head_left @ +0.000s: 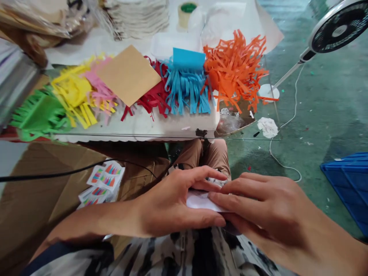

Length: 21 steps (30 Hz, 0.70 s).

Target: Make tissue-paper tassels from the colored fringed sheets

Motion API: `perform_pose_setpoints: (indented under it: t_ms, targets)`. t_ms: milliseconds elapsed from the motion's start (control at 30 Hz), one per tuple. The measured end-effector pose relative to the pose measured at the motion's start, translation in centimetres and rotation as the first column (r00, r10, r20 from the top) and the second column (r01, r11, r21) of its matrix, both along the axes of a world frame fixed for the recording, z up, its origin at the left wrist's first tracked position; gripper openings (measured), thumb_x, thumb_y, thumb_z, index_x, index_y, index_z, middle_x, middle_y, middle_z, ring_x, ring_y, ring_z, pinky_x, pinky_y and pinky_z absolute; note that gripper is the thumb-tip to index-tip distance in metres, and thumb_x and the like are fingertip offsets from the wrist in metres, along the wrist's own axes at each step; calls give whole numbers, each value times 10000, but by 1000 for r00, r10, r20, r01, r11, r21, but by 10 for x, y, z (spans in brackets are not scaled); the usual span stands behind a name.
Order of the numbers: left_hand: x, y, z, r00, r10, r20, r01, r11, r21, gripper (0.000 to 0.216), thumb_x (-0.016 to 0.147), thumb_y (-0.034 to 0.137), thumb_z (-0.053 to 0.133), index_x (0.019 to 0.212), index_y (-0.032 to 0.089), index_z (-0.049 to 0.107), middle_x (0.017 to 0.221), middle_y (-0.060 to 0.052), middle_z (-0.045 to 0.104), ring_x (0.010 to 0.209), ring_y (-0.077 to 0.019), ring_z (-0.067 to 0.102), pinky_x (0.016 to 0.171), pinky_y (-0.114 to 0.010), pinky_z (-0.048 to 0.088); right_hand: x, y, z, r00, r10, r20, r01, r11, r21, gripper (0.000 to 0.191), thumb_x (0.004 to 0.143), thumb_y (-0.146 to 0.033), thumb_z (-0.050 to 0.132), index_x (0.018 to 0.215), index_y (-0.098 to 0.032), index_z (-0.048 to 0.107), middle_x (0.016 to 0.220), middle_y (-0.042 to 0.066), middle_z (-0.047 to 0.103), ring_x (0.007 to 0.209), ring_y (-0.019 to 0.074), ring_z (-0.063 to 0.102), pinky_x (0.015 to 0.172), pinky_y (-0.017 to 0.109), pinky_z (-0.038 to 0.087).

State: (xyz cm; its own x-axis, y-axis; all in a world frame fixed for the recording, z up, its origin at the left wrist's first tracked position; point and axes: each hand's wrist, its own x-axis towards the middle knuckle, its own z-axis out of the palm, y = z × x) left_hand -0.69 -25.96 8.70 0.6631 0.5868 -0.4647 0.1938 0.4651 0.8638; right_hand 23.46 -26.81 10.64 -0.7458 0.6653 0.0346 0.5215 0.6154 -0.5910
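Both the left hand and the right hand pinch one white paper piece between their fingertips over the lap, seemingly mid-handling, while the cut coloured fringes lie untouched on the surface beyond them.

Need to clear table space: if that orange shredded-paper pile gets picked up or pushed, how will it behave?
Probably light and floppy: the orange pile is thin cut strips splaying every way. Likely to shed strips rather than lift whole. It lies near the glass table's edge, so a push may spill some.
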Motion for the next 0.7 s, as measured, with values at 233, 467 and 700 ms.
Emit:
perform_pose_setpoints:
  t_ms: [233, 467, 700]
  targets:
    - [4, 2, 3, 994, 40, 98, -21, 981, -191, 665, 819, 259, 868, 1421, 210, 589, 1290, -113, 761, 982, -199, 757, 779, -257, 570, -26, -2, -6, 996, -10, 92, -26, 926, 378, 297, 1031, -161, 490, 977, -205, 779, 894, 32, 786, 756, 195, 713, 628, 344, 488]
    - [-10, 9, -4, 983, 35, 180, -3, 985, -174, 503, 944, 308, 744, 1419, 173, 647, 1377, -158, 724, 1313, -312, 671, 1095, -418, 530, -38, -2, -9, 994, -66, 84, 13, 856, 517, 224, 975, -156, 587, 824, -195, 748, 716, 20, 681, 641, 186, 596, 584, 370, 416]
    - [-17, 12, -12, 968, 61, 243, 9, 960, -280, 590, 956, 313, 757, 1516, 233, 588, 1438, -152, 699, 1305, -286, 690, 1064, -374, 545, -35, -1, -14, 995, -69, 67, 24, 854, 519, 230, 1004, -168, 570, 885, -181, 766, 750, 16, 715, 679, 194, 637, 622, 364, 451]
